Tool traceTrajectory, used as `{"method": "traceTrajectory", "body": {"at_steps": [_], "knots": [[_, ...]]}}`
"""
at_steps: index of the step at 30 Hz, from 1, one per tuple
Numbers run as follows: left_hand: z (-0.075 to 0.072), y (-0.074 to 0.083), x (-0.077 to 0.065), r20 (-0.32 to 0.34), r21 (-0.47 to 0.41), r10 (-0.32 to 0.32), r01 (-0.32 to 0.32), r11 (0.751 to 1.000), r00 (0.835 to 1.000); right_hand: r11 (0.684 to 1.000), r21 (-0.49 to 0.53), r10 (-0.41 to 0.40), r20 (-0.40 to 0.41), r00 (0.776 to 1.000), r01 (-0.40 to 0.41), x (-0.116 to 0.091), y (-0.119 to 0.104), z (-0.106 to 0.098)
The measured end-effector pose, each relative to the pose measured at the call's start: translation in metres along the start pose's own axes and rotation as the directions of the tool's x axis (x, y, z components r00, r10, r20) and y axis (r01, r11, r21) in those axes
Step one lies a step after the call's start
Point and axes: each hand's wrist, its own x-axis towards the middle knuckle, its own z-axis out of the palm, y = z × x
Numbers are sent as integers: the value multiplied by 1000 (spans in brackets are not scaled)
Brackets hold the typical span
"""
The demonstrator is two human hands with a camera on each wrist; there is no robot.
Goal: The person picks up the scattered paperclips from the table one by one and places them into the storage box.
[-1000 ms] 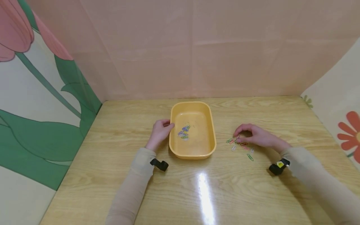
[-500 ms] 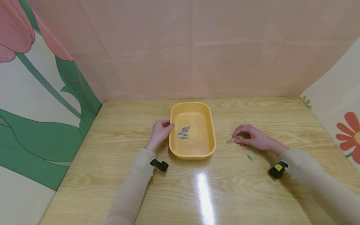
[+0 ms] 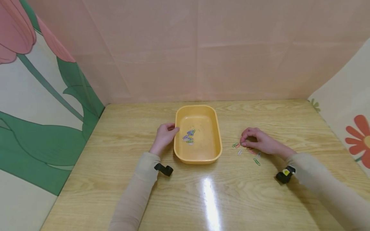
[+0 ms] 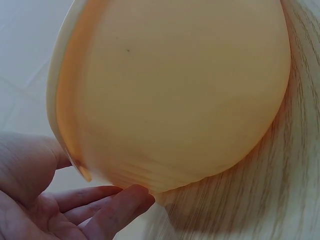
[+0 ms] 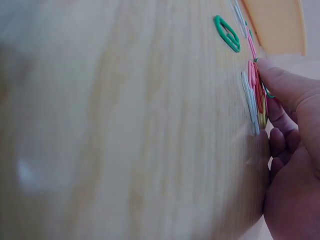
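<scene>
A yellow-orange plastic tray (image 3: 218, 141) stands mid-table in the head view. My left hand (image 3: 164, 136) grips its left wall, thumb at the rim and fingers against the outside, as the left wrist view also shows. Several paper clips (image 3: 188, 137), blue, green and pale, lie on the tray's floor towards its left side. To the right of the tray, my right hand (image 3: 257, 140) pinches a green paper clip (image 5: 270, 94) between thumb and index finger, just over the table. Beneath and around those fingers lie loose clips: a red clip (image 5: 259, 95), pink, white and green ones.
The wooden table (image 3: 185, 199) ends at a pink cloth wall behind. A single green clip (image 3: 256, 161) lies a little nearer than the rest of the pile. Each wrist wears a black camera mount (image 3: 164, 169).
The right hand's thumb and index finger have come together on a green clip, after shifting slightly left in the pile. My left hand and the tray have stayed put.
</scene>
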Motion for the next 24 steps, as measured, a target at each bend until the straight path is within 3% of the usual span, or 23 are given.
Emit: {"method": "traceTrajectory", "body": {"at_steps": [3, 9, 17, 24], "knots": [[0, -1, 0, -1, 0, -12, 12, 1000, 1000, 1000, 17, -11, 3, 1000, 11, -1, 13, 2], [1, -2, 2, -6, 5, -18, 18, 1000, 1000, 987, 155, -40, 38, 998, 34, -3, 41, 0], [1, -1, 2, -6, -7, -13, 13, 1000, 1000, 967, 187, 161, 90, 983, -176, 0, 32, -15], [0, 0, 2, -3, -12, 7, -7, 1000, 1000, 943, 211, 252, 61, 966, -259, 14, 19, -30]]}}
